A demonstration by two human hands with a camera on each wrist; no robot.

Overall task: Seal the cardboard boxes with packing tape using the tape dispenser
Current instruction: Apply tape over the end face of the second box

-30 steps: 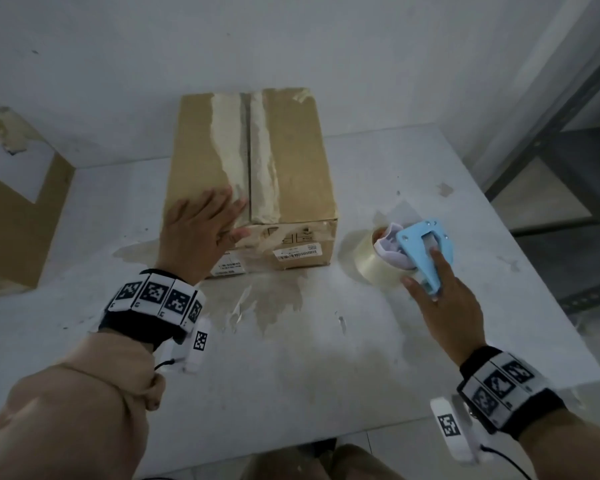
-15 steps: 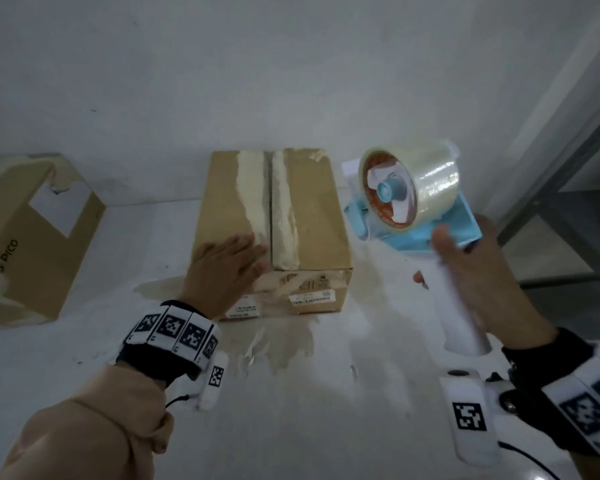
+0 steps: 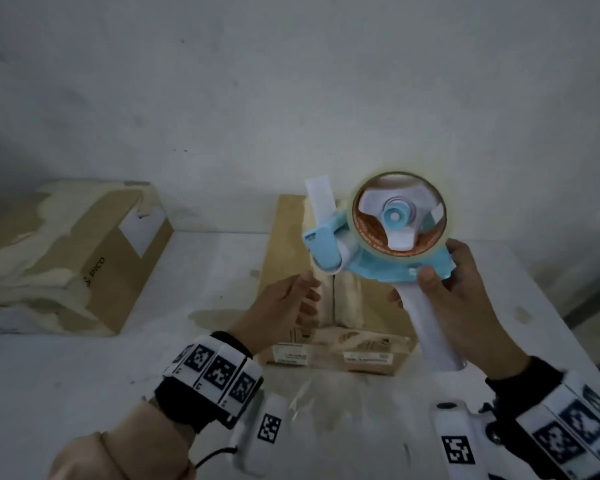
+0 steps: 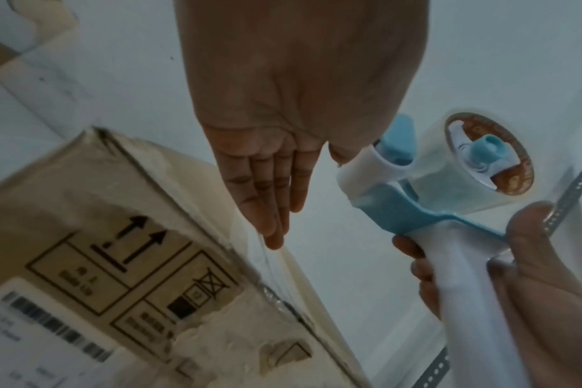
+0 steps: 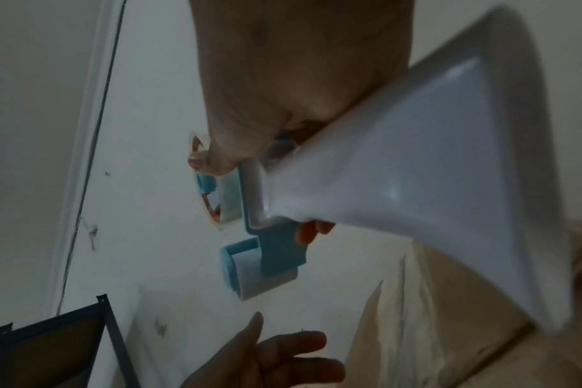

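Note:
My right hand (image 3: 454,299) grips the white handle of the blue tape dispenser (image 3: 371,244) and holds it up above the cardboard box (image 3: 291,244), with its clear tape roll (image 3: 400,216) facing me. In the right wrist view the dispenser (image 5: 416,183) fills the frame, my right hand (image 5: 283,92) curled round its handle. My left hand (image 3: 281,306) hovers over the box top with fingers straight, just left of and below the dispenser's front end. The left wrist view shows the left hand (image 4: 283,131) open, the dispenser (image 4: 432,197) and the box (image 4: 117,262) with old tape remnants.
A second cardboard box (image 3: 66,258), with torn tape and a white label, lies at the left on the white table (image 3: 84,375). A white wall stands right behind. Dark metal shelving (image 5: 50,341) is off the table's right side.
My right hand picked the dispenser up off the table and raised it over the box, turning the roll towards me. My left hand lifted off the box top and reached towards the dispenser.

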